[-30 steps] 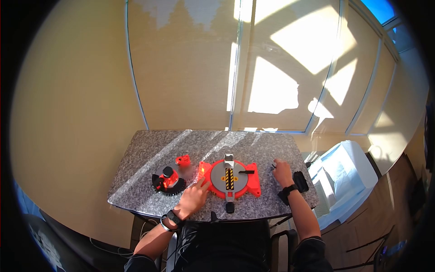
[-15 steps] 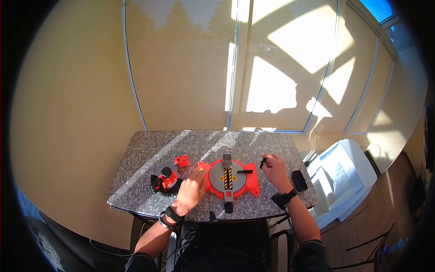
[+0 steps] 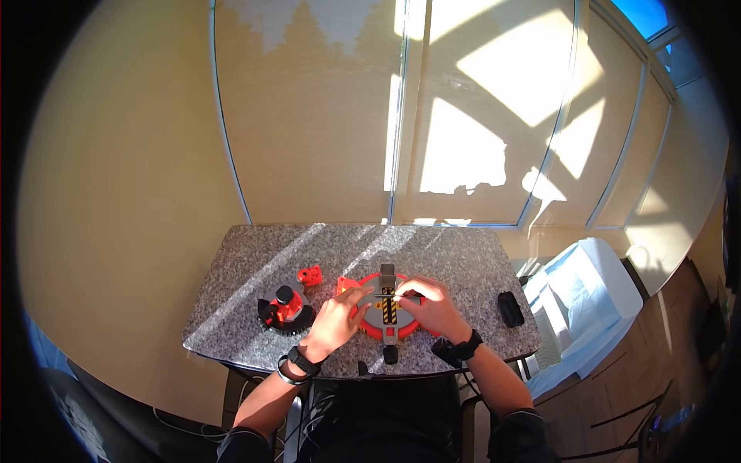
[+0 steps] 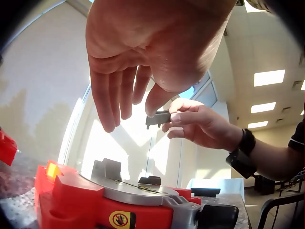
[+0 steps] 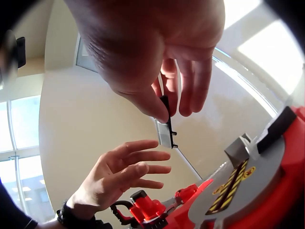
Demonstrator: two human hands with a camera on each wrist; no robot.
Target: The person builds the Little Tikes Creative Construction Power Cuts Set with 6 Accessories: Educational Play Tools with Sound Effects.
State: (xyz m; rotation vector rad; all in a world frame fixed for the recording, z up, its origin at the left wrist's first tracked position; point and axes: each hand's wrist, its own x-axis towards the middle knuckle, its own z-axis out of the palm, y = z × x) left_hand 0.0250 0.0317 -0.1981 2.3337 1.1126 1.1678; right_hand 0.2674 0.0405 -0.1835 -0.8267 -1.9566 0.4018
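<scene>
The right hand (image 3: 434, 307) pinches a small, flat, dark grey and black plastic piece (image 4: 157, 118) at one end, between thumb and fingers, with short pegs jutting from one long edge. The piece hangs in the air at the centre of the head view, above the red plastic base (image 4: 78, 198) and its round grey turntable (image 3: 373, 315). The left hand (image 3: 336, 318) is spread, fingers nearly straight and gripping nothing; its fingertips are near the piece's free end, though whether the thumb touches it I cannot tell.

To handle the piece well, I would pinch only that end, leave the pegs uncovered, and let the left fingers steady the free end lightly while it is turned. Thin pegs like these probably want straight, gentle pressure, not a twist.

Watch the upright grey bracket (image 3: 387, 270) at the turntable's top rim and the black lever (image 5: 276, 129) on its right, close below the right hand. The base's black knob (image 3: 390, 355) sits near the bottom edge of the speckled grey stone-look table (image 3: 255, 247). On the left, the red-and-black toothed plastic assembly (image 3: 285, 302) limits the left hand's sideways travel; on the right, the oblong black case (image 3: 510, 309) lies near the edge. The widest open room is along the table's upper part.
</scene>
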